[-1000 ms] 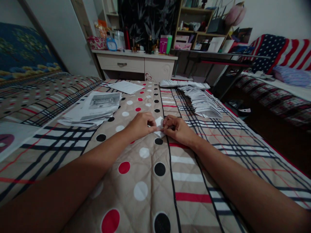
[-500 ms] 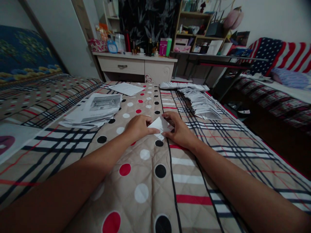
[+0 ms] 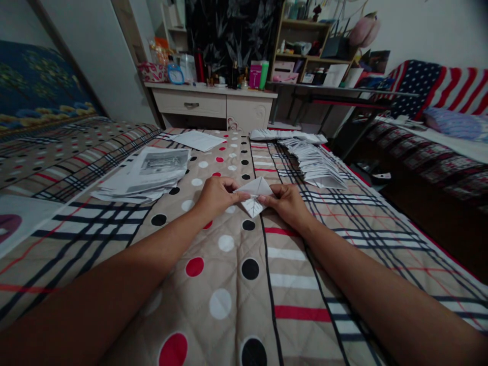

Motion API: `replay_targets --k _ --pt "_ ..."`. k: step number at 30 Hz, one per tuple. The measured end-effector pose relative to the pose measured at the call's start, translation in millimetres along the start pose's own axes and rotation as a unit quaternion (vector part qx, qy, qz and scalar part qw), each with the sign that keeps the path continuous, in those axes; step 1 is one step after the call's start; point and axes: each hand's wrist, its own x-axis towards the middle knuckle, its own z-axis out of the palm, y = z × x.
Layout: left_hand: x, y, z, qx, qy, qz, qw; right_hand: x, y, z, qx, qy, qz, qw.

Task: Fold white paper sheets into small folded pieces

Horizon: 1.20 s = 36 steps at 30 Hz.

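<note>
A small folded piece of white paper (image 3: 259, 187), diamond-like in outline with creases, is held just above the bedspread. My left hand (image 3: 218, 195) pinches its left corner, thumb on top and fingers behind. My right hand (image 3: 288, 202) grips the right side the same way, with its thumb pressed near the middle crease. Faint printing shows on the lower flap. Beyond my right hand lies a long row of folded paper pieces (image 3: 316, 162), packed close together. To the left of my left hand rests a stack of printed sheets (image 3: 147, 173).
The quilted bedspread (image 3: 224, 335) has dots and plaid. A few white sheets (image 3: 198, 140) lie farther back, and a white bundle (image 3: 285, 135) sits behind the folded row. A white dresser (image 3: 190, 101) stands past the bed's far end; a desk with shelves (image 3: 305, 56) is beside it.
The folded paper has turned and opened wider, now showing a diamond with a centre crease. My right hand has shifted lower, its thumb now across the paper; my left hand moved slightly up.
</note>
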Motion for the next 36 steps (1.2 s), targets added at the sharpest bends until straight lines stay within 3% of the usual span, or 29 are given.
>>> replay_targets --k 8,11,14,16,18,22,27,36 --pt "3 2 -4.8 -0.041 -0.014 -0.085 0.995 3 -1 -2 0.032 0.009 0.008 0.999" --pt "5 -3 -5.2 -0.022 -0.007 -0.07 0.997 2 -5 0 0.06 0.032 0.03 0.997" --pt "4 -7 -5.9 0.067 0.036 0.003 0.997 1 -7 1 0.074 0.06 0.053 0.994" --pt "1 -6 -6.6 0.173 0.091 0.096 0.976 1 -7 2 0.069 0.082 0.056 0.993" --pt "-4 -2 -7.1 0.273 0.124 0.2 0.933 1 -7 2 0.061 0.102 0.053 0.991" --pt "-14 12 -6.3 0.392 0.092 0.334 0.852 0 -8 2 0.049 0.131 0.044 0.989" --pt "-19 22 -4.4 0.469 0.05 0.369 0.801 -1 -11 2 0.038 0.136 0.033 0.989" --pt "-22 24 0.8 0.505 0.074 0.402 0.76 -2 -12 3 0.025 0.141 0.008 0.99"
